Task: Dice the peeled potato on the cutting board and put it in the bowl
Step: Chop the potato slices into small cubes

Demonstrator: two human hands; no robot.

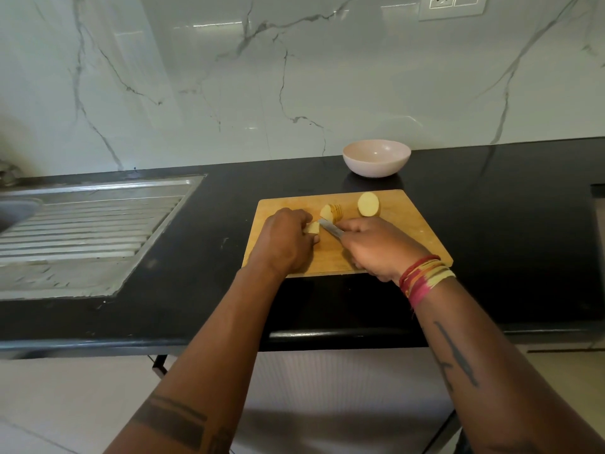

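**Potato part-cut on board; both hands engaged**

Wooden cutting board (pixel 386 244) lies on black counter (pixel 507 231), front edge near the counter's lip.

Left hand (pixel 288 239): fingers curled down over a small pale potato piece (pixel 312 227) at the board's left-centre, holding it against the wood. The piece shows just past the fingertips, on the side toward the right hand.

Right hand (pixel 376 247): closed round the handle of a knife (pixel 330 228); handle itself hidden in the fist. Blade points up-left, tip just beside the held piece. Whether the edge touches the potato cannot be told.

Sliced potato section (pixel 331 212): several thin slices leaning together, just behind the blade, apart from both hands.

Uncut potato half (pixel 369 204): further back and right on the board, cut face up, well clear of the hands.

Bowl (pixel 376 157): pale pink, behind the board by the marble wall, nothing visible inside.

Steel sink drainboard (pixel 88 231) to the left.

Writing: no readable text or brand on any item.
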